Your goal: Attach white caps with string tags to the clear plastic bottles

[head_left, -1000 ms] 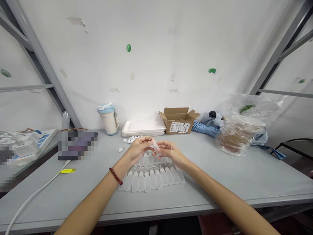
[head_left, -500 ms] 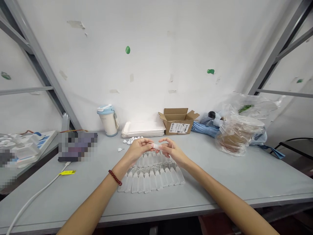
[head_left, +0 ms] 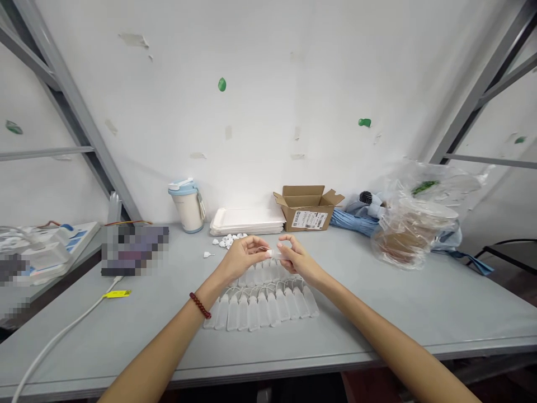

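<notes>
My left hand [head_left: 244, 256], closed in a pinch, holds the white neck end of a small translucent plastic bottle [head_left: 274, 254], where a thin white cord loops up. The bottle's body is gripped by my right hand [head_left: 298, 258], its fingers closed round it and hiding much of it. Below both hands lie two rows of similar flat translucent bottles [head_left: 263, 309] with white cord loops at their necks. A loose white cap with a thin stem [head_left: 207, 254] rests left of my left hand. Behind that hand is a small pile of white caps [head_left: 227, 240].
Along the wall stand a blue-lidded tumbler [head_left: 187, 206], a stack of white trays [head_left: 247, 220] and an open cardboard box [head_left: 307, 210]. Blue cloth [head_left: 354, 221] and a plastic-wrapped bundle [head_left: 413, 232] lie at right. A white cable [head_left: 71, 329] crosses the left side.
My right hand has shifted slightly to the right with the bottle, and its fingers have curled in more. My left thumb now presses at the neck end. The view has shifted slightly.
</notes>
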`<state>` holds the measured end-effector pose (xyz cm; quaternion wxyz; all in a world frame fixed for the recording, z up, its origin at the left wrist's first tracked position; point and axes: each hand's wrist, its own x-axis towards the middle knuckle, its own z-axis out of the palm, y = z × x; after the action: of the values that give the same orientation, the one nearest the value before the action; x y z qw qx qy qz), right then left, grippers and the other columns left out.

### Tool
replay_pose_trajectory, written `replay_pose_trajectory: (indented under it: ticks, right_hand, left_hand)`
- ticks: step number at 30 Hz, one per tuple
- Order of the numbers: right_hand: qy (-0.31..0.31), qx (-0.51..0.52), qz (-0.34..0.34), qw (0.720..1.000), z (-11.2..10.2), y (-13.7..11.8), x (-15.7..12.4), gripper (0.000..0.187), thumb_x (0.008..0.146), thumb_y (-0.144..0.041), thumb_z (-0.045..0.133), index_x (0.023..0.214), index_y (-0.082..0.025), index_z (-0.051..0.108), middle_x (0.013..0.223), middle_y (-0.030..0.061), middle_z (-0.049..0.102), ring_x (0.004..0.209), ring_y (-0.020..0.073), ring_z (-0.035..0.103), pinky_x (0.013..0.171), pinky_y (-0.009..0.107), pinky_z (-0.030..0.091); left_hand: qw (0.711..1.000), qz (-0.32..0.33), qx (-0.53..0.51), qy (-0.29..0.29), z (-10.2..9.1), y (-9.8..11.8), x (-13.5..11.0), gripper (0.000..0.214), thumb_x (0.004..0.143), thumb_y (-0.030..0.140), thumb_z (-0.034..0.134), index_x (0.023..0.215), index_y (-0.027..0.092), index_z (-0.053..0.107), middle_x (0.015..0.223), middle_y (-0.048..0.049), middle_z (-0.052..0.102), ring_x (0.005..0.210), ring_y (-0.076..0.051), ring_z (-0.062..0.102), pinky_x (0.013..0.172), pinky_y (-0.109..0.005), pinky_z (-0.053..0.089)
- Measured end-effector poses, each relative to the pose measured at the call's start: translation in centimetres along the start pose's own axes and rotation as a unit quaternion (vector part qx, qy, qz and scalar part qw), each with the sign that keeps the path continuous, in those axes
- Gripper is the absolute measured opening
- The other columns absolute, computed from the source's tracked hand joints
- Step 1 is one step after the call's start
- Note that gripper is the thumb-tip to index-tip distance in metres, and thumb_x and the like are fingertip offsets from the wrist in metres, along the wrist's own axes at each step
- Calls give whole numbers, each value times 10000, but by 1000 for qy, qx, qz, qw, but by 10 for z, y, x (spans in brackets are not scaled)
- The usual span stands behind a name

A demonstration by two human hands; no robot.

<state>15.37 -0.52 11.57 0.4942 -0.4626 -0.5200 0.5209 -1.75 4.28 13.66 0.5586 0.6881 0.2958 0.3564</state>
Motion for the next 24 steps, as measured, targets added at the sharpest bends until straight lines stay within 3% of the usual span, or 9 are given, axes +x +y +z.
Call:
replay_pose_trajectory:
  ticks: [4,8,14,19,24]
  right_hand:
    - [-8,7,-20,1000,0,-3,-1,351,788,-510,512,961,-254,346,457,-143,240,367,49,148,390,163,120]
    - [-7,7,-31,999,0,-7,-2,317,802,-496,507,944,-257,356,476,-133,192,388,53,139,398,168,116]
    - [-25,0,-32,999,-2,-6,-3,292,823,-491,486,943,-254,366,495,-126,158,401,54,136,404,167,127]
    - [-36,-7,-20,999,-5,-8,-5,286,822,-493,491,926,-255,372,503,-122,158,412,55,129,404,169,120]
    - [-45,-3,-27,999,-3,-12,-6,281,826,-483,501,920,-250,376,507,-121,160,419,55,126,402,170,123]
  left_hand:
    - [1000,-21,-11,11,2,-5,2,315,699,418,667,829,135,619,809,-59,652,714,-171,645,619,-275,519]
    - [998,-30,49,-9,4,-8,3,434,770,541,530,659,126,594,607,-28,593,424,-104,533,358,-211,381]
    - [996,-8,77,-44,4,-2,-1,396,780,483,543,575,144,559,524,4,544,421,-90,492,395,-204,364]
    - [994,10,77,-80,1,2,-4,264,745,412,611,701,153,587,574,11,542,514,-109,516,465,-215,417]
    - [991,9,94,-99,-3,0,-3,328,782,469,548,720,149,580,671,-17,583,580,-126,555,488,-226,443]
